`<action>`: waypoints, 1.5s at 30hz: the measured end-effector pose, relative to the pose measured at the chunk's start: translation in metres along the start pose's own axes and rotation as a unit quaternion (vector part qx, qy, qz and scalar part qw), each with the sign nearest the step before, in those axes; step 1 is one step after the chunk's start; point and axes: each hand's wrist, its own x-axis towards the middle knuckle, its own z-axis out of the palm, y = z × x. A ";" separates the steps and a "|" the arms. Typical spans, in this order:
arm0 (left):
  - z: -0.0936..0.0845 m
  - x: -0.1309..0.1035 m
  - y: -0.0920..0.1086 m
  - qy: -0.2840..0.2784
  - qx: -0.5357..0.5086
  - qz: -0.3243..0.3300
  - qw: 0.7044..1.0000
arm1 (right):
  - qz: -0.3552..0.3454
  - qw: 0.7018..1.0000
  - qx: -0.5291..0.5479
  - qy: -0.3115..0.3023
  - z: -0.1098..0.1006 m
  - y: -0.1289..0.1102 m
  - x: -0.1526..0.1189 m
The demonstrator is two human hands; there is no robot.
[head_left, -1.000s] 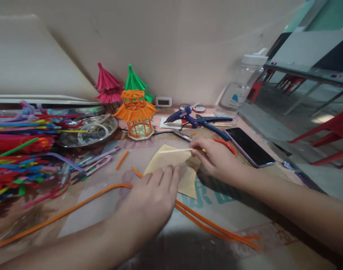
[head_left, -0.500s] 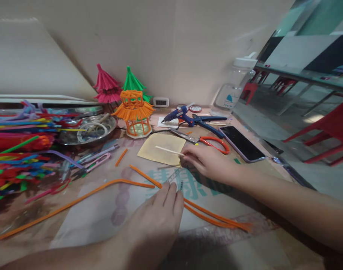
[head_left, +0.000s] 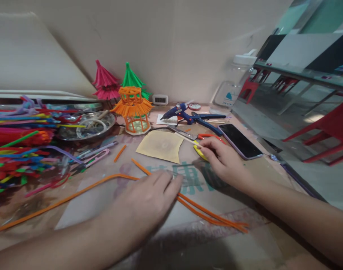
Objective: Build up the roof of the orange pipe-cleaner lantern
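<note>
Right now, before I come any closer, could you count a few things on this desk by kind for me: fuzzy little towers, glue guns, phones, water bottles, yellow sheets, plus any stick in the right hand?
Fuzzy towers: 3
Glue gun: 1
Phone: 1
Water bottle: 1
Yellow sheet: 1
Pale stick in the right hand: 1
Total: 8

A clear water bottle (head_left: 227,93) and a small white clock (head_left: 160,99) are standing near the wall (head_left: 199,45); a dark-screened phone (head_left: 240,141) is lying face up; rightward, red chairs (head_left: 333,129) are occupying the grey floor (head_left: 257,120).
</note>
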 end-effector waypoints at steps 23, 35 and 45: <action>0.022 -0.005 0.024 0.023 0.090 0.119 0.989 | -0.026 0.965 -0.172 -0.195 -0.019 -0.009 0.009; 0.018 -0.006 0.031 0.031 0.119 0.048 0.991 | -0.129 0.972 -0.097 -0.171 0.019 0.004 -0.002; 0.023 -0.004 0.021 0.084 0.139 0.045 0.986 | -0.128 0.974 -0.095 -0.163 0.012 0.022 0.005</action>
